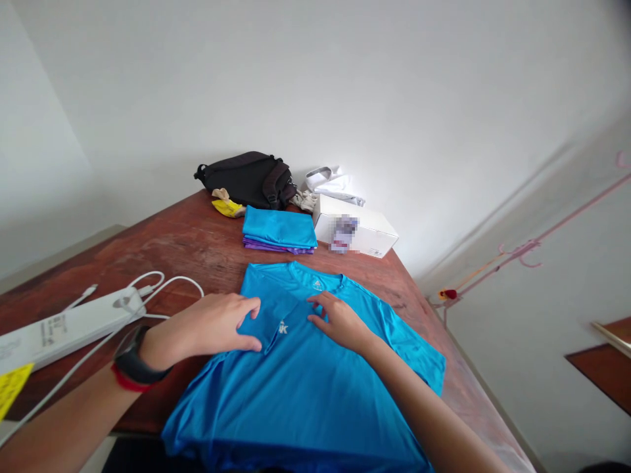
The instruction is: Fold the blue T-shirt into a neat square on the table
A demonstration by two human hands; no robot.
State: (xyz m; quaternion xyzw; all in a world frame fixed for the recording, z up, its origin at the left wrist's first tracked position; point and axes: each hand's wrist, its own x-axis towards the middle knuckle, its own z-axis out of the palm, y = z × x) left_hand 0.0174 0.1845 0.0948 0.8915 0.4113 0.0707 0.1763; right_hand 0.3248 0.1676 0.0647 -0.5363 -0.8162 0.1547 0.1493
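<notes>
A blue T-shirt point(315, 387) lies spread on the wooden table, collar pointing away from me and hem at the near edge. Its left sleeve is folded inward over the chest, partly covering a white print; the right sleeve sticks out to the side. My left hand point(217, 328), wearing a dark wristband and a red band, hovers by the folded left side with thumb and fingers apart. Over the chest, just below the collar, is my right hand point(340, 318), its fingers bent and apart, holding nothing. Whether its fingertips touch the cloth I cannot tell.
Folded blue and purple clothes point(280, 230) lie beyond the collar, beside a white box point(372, 233). A black backpack point(246, 180) and a yellow item point(227, 207) sit farther back. On the left is a white power strip point(73, 328) with cables. A pink rack point(530, 246) stands right.
</notes>
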